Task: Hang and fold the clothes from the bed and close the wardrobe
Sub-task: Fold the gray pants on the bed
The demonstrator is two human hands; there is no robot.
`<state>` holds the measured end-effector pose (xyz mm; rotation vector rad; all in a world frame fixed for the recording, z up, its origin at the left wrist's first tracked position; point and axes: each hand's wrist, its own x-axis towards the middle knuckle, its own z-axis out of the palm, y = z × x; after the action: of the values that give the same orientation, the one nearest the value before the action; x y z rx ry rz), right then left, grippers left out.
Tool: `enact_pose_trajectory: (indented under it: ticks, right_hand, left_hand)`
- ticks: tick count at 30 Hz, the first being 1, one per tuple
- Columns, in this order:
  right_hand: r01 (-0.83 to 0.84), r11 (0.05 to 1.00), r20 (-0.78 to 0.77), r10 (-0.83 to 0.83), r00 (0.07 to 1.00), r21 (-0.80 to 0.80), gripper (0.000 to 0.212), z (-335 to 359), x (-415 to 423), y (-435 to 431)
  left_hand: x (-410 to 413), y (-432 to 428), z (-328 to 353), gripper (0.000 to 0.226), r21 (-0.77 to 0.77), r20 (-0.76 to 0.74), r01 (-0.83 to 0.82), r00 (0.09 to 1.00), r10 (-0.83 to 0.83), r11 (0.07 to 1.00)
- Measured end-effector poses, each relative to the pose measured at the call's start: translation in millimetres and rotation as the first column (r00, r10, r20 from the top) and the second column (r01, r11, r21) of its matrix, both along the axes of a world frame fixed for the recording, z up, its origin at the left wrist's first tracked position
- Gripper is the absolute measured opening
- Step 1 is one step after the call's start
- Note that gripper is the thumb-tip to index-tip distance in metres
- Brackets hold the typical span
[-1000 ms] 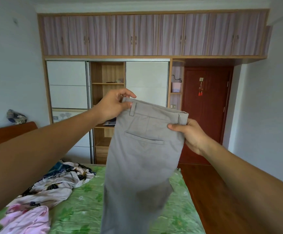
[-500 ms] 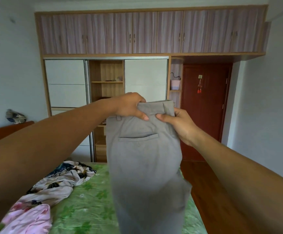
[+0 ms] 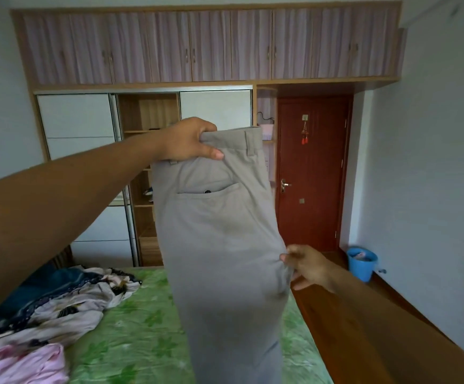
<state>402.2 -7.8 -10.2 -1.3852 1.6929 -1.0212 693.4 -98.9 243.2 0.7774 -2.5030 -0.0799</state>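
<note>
Left hand [image 3: 189, 139] gripping waistband, grey trousers [image 3: 219, 245] hanging vertically, right hand [image 3: 305, 266] pinching edge

Pale walls [image 3: 433, 162], red-brown wooden floor [image 3: 312, 320]. Red-brown door [image 3: 314, 173] shut, back right (handle on its left edge). Blue bucket [image 3: 361, 263] on floor near right wall.

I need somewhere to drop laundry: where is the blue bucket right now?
In the head view, the blue bucket stands on the floor at the right, by the wall beside the red door.
</note>
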Motion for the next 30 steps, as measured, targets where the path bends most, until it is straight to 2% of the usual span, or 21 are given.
enact_pose_trajectory:
  ticks: [2, 3, 6, 9, 11, 13, 15, 16, 20, 21, 23, 25, 27, 28, 30]
  right_hand:
    - [0.097, 0.995, 0.041, -0.096, 0.995, -0.020, 0.030, -9, 4, -3]
    - [0.126, 0.992, 0.110, -0.125, 0.986, -0.003, 0.033, -14, 6, -5]
    - [0.029, 0.999, 0.424, -0.034, 0.905, 0.020, 0.041, -20, 19, -11]
    - [0.046, 0.997, 0.612, 0.000, 0.791, -0.060, 0.038, -20, 37, -23]
    - [0.033, 0.999, 0.681, 0.000, 0.732, -0.035, 0.046, -22, 46, -26]
    - [-0.078, 0.997, 0.741, 0.061, 0.668, -0.012, 0.052, -22, 54, -26]
    - [-0.136, 0.988, 0.778, 0.139, 0.613, -0.070, 0.043, -18, 58, -29]
    - [-0.132, 0.985, 0.787, 0.165, 0.595, -0.107, 0.039, -15, 60, -30]
    - [-0.069, 0.981, 0.819, 0.188, 0.541, -0.180, 0.050, -17, 50, -33]
    - [-0.064, 0.979, 0.805, 0.194, 0.561, -0.192, 0.047, -16, 47, -34]
    - [-0.037, 0.977, 0.691, 0.175, 0.702, -0.211, 0.040, -6, 47, -35]
    - [0.006, 0.979, 0.499, 0.100, 0.861, -0.206, 0.030, 6, 49, -35]
    - [0.010, 0.983, 0.248, 0.037, 0.968, -0.186, 0.020, 13, 43, -33]
    - [0.019, 0.984, 0.080, -0.005, 0.997, -0.177, 0.019, 17, 37, -32]
    - [0.025, 0.988, -0.194, -0.054, 0.980, -0.150, 0.020, 31, 29, -27]
  left_hand:
    - [3, -1, 3, 0.030, -0.017, -0.016, -0.009, 1.000, 0.009, 1.000]
    - [5, -2, 5, 0.036, -0.022, -0.025, -0.021, 0.999, 0.020, 1.000]
    - [12, 0, 11, 0.044, -0.027, -0.022, -0.047, 0.999, 0.047, 0.999]
    - [16, 6, 14, 0.046, -0.042, -0.009, -0.065, 0.998, 0.064, 0.997]
    - [21, 7, 16, 0.045, -0.053, -0.014, -0.079, 0.997, 0.078, 0.995]
    - [28, 7, 16, 0.045, -0.053, -0.011, -0.106, 0.994, 0.105, 0.993]
    - [37, 5, 14, 0.044, -0.038, 0.005, -0.134, 0.991, 0.134, 0.990]
    - [42, 3, 12, 0.044, -0.030, 0.012, -0.144, 0.989, 0.145, 0.989]
    - [67, -9, 14, 0.046, 0.010, -0.014, -0.209, 0.978, 0.209, 0.978]
    - [72, -12, 14, 0.047, 0.025, -0.019, -0.221, 0.975, 0.222, 0.975]
    - [77, -16, 14, 0.047, 0.043, -0.040, -0.221, 0.974, 0.222, 0.974]
    - [75, -17, 15, 0.044, 0.048, -0.065, -0.201, 0.977, 0.204, 0.978]
    - [72, -16, 17, 0.042, 0.055, -0.080, -0.187, 0.978, 0.191, 0.981]
    - [70, -15, 18, 0.041, 0.059, -0.082, -0.181, 0.979, 0.186, 0.982]
    - [63, -14, 18, 0.041, 0.055, -0.074, -0.169, 0.982, 0.172, 0.984]
